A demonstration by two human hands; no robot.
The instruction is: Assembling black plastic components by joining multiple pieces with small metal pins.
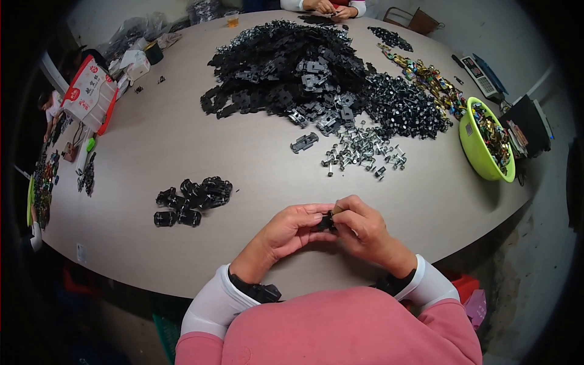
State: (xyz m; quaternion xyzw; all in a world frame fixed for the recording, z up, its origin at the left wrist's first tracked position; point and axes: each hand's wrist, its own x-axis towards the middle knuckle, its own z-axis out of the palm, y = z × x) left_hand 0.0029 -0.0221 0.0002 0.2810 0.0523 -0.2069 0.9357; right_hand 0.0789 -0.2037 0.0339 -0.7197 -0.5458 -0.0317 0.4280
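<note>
Close to the table's near edge, my left hand (296, 230) is closed around a small black toy car chassis (324, 224), with the thumb on top and the fingers underneath. My right hand (363, 228) is pinched at the right end of that chassis, and its fingertips hide whatever lies between them. To the left sits a cluster of black chassis with wheels (190, 201). A single dark grey chassis (304, 142) lies ahead of my hands. Right of it spread loose silvery wheel axles (365, 149).
A large heap of black chassis (274, 73) fills the table's far middle, beside a pile of dark wheel axles (404, 106). A lime-green basin (469, 143) holds colourful parts at right. Far across, another person's hands (331, 8) work. A white-and-red box (91, 91) stands left.
</note>
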